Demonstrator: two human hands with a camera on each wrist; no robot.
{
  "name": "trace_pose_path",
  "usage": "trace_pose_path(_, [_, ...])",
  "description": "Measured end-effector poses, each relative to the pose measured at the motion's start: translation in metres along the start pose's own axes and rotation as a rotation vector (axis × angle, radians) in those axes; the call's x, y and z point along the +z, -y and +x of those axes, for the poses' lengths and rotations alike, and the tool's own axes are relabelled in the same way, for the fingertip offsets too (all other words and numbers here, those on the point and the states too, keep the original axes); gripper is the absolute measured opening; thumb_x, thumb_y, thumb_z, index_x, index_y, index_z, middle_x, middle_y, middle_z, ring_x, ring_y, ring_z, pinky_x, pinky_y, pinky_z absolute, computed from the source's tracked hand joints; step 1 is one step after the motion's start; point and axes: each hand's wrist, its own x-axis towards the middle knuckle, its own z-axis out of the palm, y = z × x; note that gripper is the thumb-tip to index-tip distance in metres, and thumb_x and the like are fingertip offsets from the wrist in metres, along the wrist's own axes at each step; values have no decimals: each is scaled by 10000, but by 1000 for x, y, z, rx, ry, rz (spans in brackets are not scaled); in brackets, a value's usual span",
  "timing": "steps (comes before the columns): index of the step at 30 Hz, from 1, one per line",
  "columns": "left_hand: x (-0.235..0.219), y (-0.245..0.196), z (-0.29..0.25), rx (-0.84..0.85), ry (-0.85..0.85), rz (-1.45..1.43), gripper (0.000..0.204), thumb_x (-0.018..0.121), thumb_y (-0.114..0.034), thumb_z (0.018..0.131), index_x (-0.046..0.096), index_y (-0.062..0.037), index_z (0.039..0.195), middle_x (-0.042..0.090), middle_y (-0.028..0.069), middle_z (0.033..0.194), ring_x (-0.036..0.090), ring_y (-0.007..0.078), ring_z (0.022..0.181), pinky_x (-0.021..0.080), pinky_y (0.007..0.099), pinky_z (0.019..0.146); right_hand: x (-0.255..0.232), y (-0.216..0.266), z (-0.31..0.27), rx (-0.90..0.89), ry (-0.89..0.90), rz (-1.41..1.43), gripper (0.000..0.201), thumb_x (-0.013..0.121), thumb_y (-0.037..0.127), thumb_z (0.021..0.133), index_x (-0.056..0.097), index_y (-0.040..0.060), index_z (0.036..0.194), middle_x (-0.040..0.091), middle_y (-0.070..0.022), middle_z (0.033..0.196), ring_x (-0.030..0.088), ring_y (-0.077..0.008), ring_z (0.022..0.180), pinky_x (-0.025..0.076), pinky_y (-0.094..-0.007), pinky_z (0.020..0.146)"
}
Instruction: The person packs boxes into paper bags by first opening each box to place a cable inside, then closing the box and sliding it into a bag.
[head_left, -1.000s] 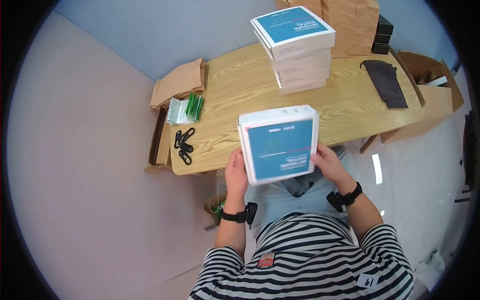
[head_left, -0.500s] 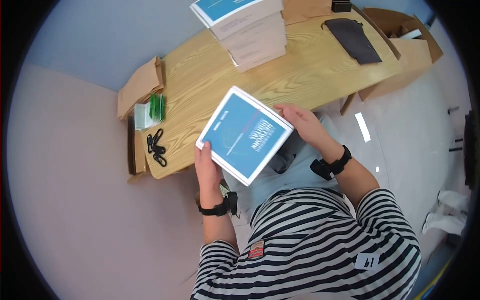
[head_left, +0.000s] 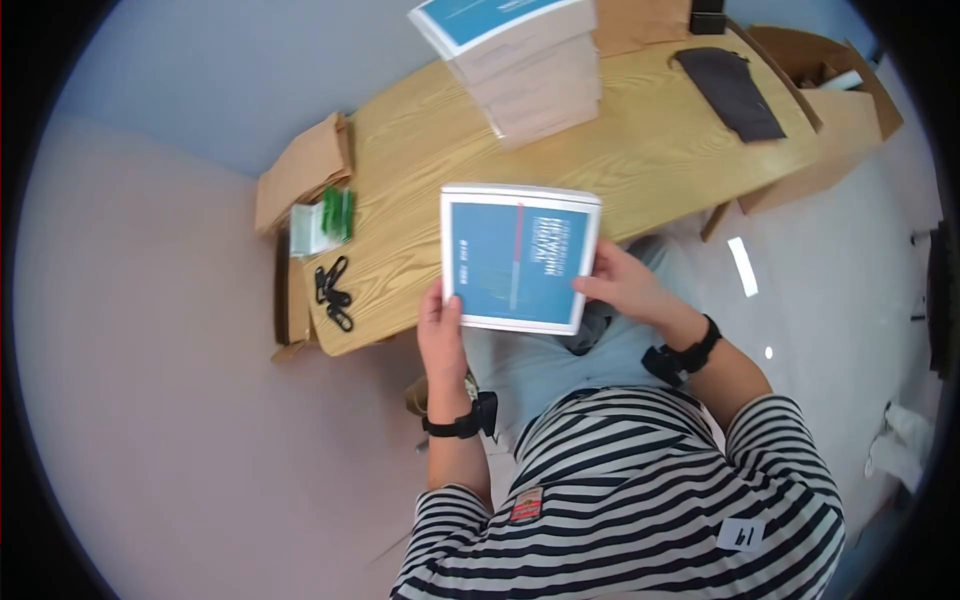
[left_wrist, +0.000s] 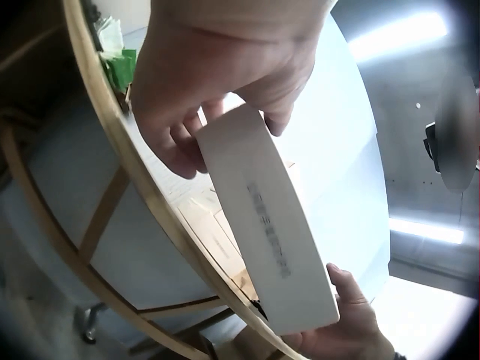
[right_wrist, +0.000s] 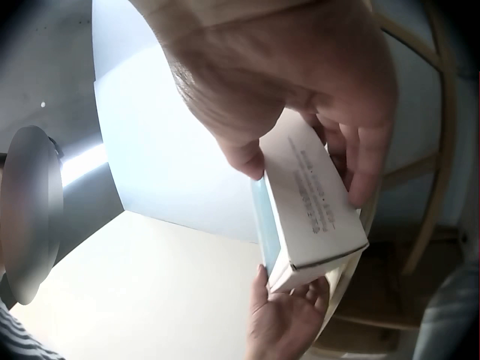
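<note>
A white box (head_left: 520,265) with a blue printed cover is held up in front of the lap, close to the table's front edge. In the head view its cover faces up toward me, the white lettering running sideways. My left hand (head_left: 441,332) grips the lower left side, thumb over the cover edge. On the right side my right hand (head_left: 632,287) grips it, thumb on the cover and fingers underneath. The left wrist view shows a plain white side (left_wrist: 262,225) with faint grey print. Small print also lines the side (right_wrist: 311,187) in the right wrist view.
A stack of similar boxes (head_left: 540,85) stands at the back of the wooden table (head_left: 400,160). Brown paper bags (head_left: 305,170), green-and-white packets (head_left: 325,220) and black carabiner-like clips (head_left: 335,293) lie at left. A dark pouch (head_left: 732,95) lies at right, beside an opened carton (head_left: 825,130).
Between my hands the box has turned about a quarter turn anticlockwise, passing through a diagonal. My right hand, its fingers extended at the box edge half a second ago, now grips the side.
</note>
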Motion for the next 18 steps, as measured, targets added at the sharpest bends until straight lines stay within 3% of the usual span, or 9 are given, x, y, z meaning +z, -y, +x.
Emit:
trace_pose_path(1, [2, -6, -1, 7, 65, 110, 429, 625, -113, 1018, 527, 38, 1408, 620, 112, 1325, 593, 181, 1192, 470, 345, 1039, -1, 2, 0, -79, 32, 28, 663, 712, 92, 952, 380, -16, 1515, 582, -131, 1386, 620, -196, 1195, 527, -340, 1012])
trace_pose_path(3, [-5, -13, 1, 31, 96, 130, 453, 677, -136, 992, 565, 40, 1393, 643, 104, 1284, 605, 166, 1137, 477, 327, 1013, -6, 12, -7, -48, 50, 1, 689, 723, 85, 942, 371, -8, 1527, 560, -113, 1416, 606, -190, 1216, 507, -350, 1043])
trace_pose_path(5, [-11, -15, 3, -13, 272, 177, 479, 706, -150, 975, 561, 38, 1392, 643, 87, 1269, 613, 154, 1086, 491, 314, 981, -7, 19, -7, -15, 48, -36, 716, 733, 79, 932, 363, -1, 1539, 539, -96, 1447, 592, -183, 1237, 486, -361, 1075])
trace_pose_path(10, [8, -23, -3, 75, 244, 208, 475, 774, -99, 912, 585, 29, 1328, 656, 66, 1192, 615, 144, 1053, 509, 287, 924, -11, 17, -7, 26, -60, -60, 702, 769, 87, 911, 413, 5, 1510, 595, -88, 1392, 595, -180, 1233, 481, -361, 1072])
trace_pose_path(12, [18, -25, -5, 78, 159, 134, 435, 801, -70, 880, 599, 19, 1254, 659, 75, 1175, 617, 142, 1052, 518, 284, 904, -10, 16, -8, 25, -78, -57, 690, 773, 89, 909, 425, -1, 1498, 609, -85, 1372, 599, -178, 1228, 483, -356, 1065])
trace_pose_path(16, [15, -19, -1, 51, 123, 137, 362, 805, -68, 880, 605, -1, 1174, 672, 73, 1124, 623, 127, 1013, 518, 277, 895, -10, 14, -8, 24, -109, -46, 637, 765, 106, 921, 461, -16, 1467, 631, -88, 1336, 608, -167, 1202, 485, -342, 1056])
trace_pose_path(18, [12, -17, 1, 47, -20, 278, 256, 773, -88, 922, 603, -13, 1098, 686, 57, 1047, 624, 103, 950, 517, 265, 860, -9, 9, -4, -6, -175, -79, 606, 750, 126, 938, 473, -23, 1456, 639, -87, 1308, 621, -164, 1162, 498, -329, 1024])
